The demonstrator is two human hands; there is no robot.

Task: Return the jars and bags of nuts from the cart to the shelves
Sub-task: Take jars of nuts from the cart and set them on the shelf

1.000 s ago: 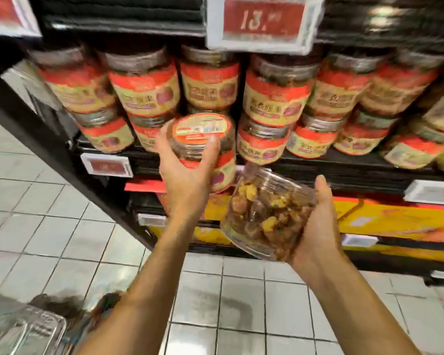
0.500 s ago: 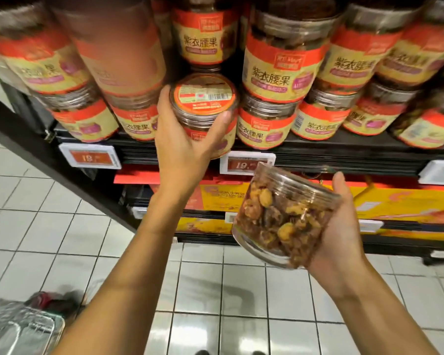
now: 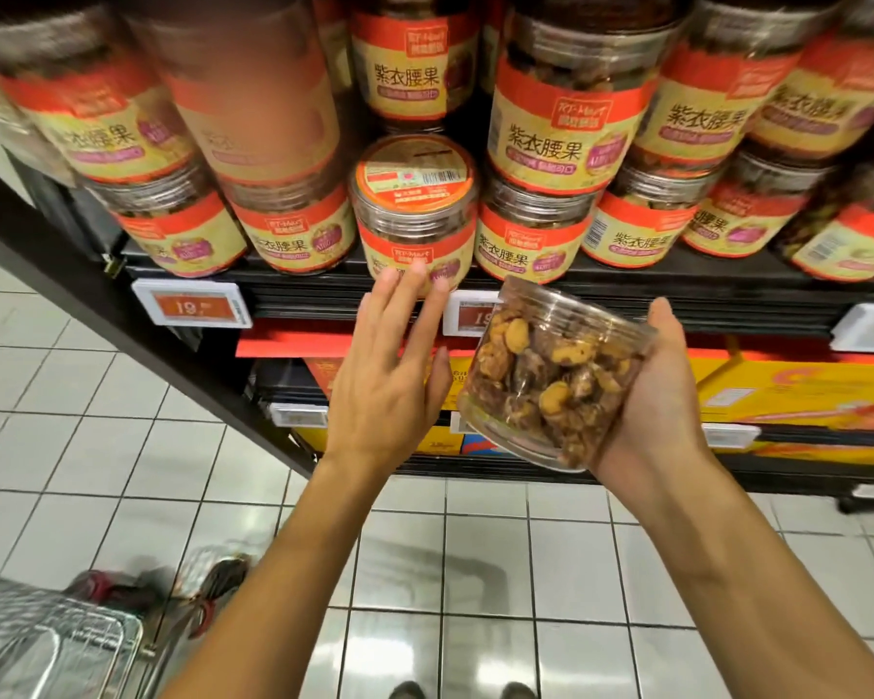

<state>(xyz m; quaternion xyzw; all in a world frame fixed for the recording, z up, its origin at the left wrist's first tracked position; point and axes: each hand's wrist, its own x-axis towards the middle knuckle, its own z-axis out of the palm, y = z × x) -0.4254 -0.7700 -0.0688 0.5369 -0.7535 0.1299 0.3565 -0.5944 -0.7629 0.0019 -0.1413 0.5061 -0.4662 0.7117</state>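
Head view: one nut jar in right grip; left grip straight-fingered.

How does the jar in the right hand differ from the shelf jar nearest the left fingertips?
The held jar lies tilted in the right hand; the shelf jar stands upright. The held jar shows bare clear wall and nuts; the shelf jar shows a red-and-yellow label. Both are round, clear plastic.
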